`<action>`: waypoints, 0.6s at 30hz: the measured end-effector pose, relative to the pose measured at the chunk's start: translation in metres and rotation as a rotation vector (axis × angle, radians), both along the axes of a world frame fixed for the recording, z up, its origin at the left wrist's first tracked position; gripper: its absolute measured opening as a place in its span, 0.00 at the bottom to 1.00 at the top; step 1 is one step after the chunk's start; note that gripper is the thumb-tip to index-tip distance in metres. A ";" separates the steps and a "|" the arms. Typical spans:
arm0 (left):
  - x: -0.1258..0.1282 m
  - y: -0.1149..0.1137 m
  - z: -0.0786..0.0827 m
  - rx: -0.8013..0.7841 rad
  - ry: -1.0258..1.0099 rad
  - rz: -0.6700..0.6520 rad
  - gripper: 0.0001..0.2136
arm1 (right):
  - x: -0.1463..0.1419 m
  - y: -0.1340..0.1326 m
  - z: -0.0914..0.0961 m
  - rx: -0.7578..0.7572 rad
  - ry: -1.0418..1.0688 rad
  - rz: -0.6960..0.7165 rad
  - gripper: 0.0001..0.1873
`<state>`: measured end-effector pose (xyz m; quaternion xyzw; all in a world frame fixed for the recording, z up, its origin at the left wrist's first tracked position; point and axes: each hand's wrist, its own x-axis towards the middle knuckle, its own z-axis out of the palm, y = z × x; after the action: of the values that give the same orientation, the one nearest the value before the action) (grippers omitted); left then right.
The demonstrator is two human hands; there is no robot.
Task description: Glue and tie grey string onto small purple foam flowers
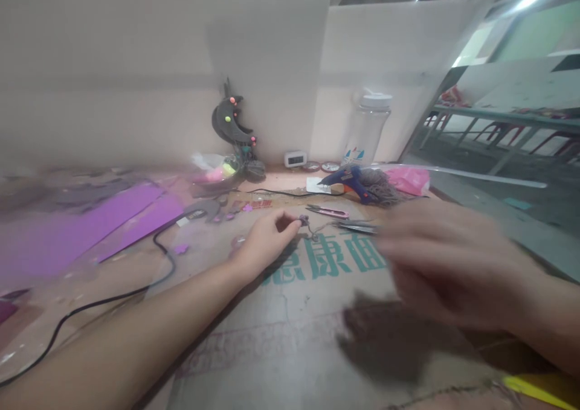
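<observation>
My left hand (pixel 272 238) is closed in a pinch above the cardboard sheet (pixel 281 331) with green printed characters. Between thumb and fingertip sits a small purple-grey piece (pixel 304 220), its exact kind too small to make out. A thin strand of grey yarn (pixel 313 235) trails from it. My right hand (pixel 444 259) is raised over the right side of the cardboard, smeared by motion, so its fingers cannot be read. Near it lie metal tweezers or scissors (pixel 357 226), partly behind the hand. Pink-handled thread snips (pixel 330 211) rest just beyond.
A blue glue gun (pixel 356 182) lies by grey yarn (pixel 383 185) and a pink bag (pixel 410 180). Behind stand a clear bottle (pixel 368 129), a small digital clock (pixel 295 159) and a dark crescent ornament (pixel 229 120). Purple sheets (pixel 113 226) and a black cord (pixel 113 299) occupy the left.
</observation>
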<state>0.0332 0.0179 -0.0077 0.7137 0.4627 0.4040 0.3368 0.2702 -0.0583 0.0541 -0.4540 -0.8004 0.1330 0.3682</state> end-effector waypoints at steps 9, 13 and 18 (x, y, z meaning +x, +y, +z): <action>-0.001 0.000 0.001 0.078 -0.010 0.000 0.08 | -0.039 0.066 -0.048 -0.291 0.119 0.079 0.35; -0.001 -0.001 0.003 0.090 0.005 -0.003 0.08 | -0.040 0.068 -0.060 -0.348 0.158 0.094 0.33; -0.001 -0.002 0.004 0.067 0.036 -0.004 0.09 | -0.039 0.069 -0.060 -0.270 0.150 0.077 0.20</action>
<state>0.0318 0.0157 -0.0038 0.7326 0.4533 0.4057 0.3053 0.2314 0.0106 -0.0061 -0.4572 -0.7622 0.2869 0.3572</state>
